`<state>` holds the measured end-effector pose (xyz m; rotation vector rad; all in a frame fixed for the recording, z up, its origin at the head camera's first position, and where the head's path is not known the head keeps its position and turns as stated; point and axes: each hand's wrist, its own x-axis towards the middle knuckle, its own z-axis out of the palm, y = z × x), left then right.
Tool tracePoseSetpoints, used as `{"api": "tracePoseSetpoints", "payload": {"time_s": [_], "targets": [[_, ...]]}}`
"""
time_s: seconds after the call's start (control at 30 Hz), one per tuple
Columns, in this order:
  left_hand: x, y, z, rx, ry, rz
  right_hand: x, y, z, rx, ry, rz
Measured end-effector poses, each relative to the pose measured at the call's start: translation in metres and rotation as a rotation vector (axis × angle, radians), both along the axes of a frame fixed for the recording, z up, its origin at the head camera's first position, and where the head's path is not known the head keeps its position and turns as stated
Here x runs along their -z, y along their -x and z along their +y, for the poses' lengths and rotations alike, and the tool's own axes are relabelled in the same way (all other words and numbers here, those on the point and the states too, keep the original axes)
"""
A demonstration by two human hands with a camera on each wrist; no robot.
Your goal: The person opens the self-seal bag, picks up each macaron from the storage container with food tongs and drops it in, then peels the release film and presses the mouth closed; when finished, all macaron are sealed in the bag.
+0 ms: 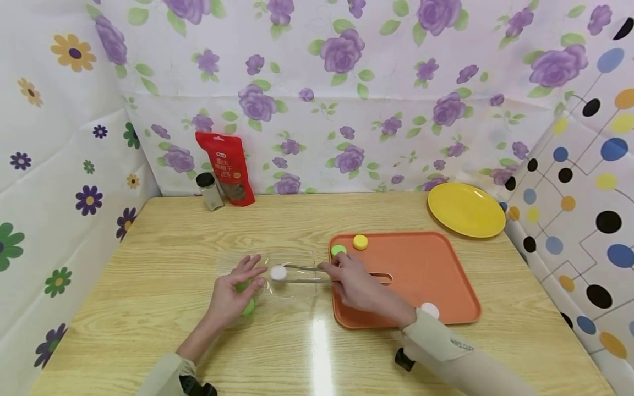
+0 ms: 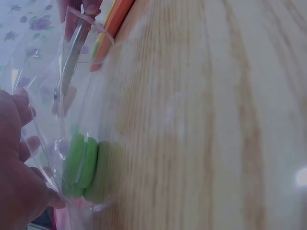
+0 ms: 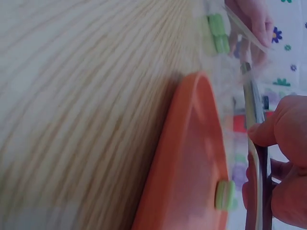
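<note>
My right hand [image 1: 354,280] grips metal tongs [image 3: 253,103] over the left edge of an orange tray [image 1: 416,275]. The tong tips hold a white macaron [image 1: 278,273] within a clear plastic bag [image 1: 302,258], which lies on the table with its mouth toward the tray. At the bag's left part, my left hand [image 1: 233,294] holds the film between thumb and fingers, lifting its upper side. Two green macarons [image 2: 79,165] rest in the bag near that hand, partly covered by it in the head view. On the tray are a green macaron [image 1: 338,250], a yellow macaron [image 1: 360,242] and a white macaron [image 1: 430,311].
A yellow plate [image 1: 466,210] sits at the back right of the wooden table [image 1: 287,220]. Toward the back left stand a black-capped jar [image 1: 210,191] and a red pouch [image 1: 228,169]. Patterned cloth hangs behind and at both sides.
</note>
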<state>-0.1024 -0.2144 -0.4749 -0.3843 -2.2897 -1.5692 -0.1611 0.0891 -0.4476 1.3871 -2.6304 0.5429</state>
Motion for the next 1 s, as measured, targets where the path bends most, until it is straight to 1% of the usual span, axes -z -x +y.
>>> {"api": "tracePoseSetpoints", "payload": {"time_s": [0.13, 0.27, 0.43, 0.6, 0.73, 0.87, 1.0], "targets": [[0.000, 0.001, 0.001, 0.005, 0.022, 0.017, 0.001, 0.000, -0.016, 0.004, -0.024, 0.012], [-0.001, 0.002, 0.001, 0.004, 0.035, 0.025, 0.000, 0.000, -0.030, 0.018, -0.042, -0.020], [-0.001, 0.003, 0.001, 0.003, 0.031, 0.028, -0.003, 0.001, -0.048, 0.066, -0.056, -0.047], [-0.001, 0.004, 0.001, -0.003, 0.041, 0.031, -0.002, 0.000, -0.063, 0.124, -0.082, -0.081], [-0.001, 0.004, 0.002, -0.020, 0.055, 0.024, -0.001, 0.000, -0.073, 0.156, -0.103, -0.089], [0.000, 0.004, 0.002, -0.024, 0.066, 0.018, 0.001, -0.001, -0.082, 0.188, -0.121, -0.092], [0.003, 0.005, 0.002, -0.025, 0.069, 0.022, 0.005, -0.001, -0.089, 0.197, -0.133, -0.078]]}}
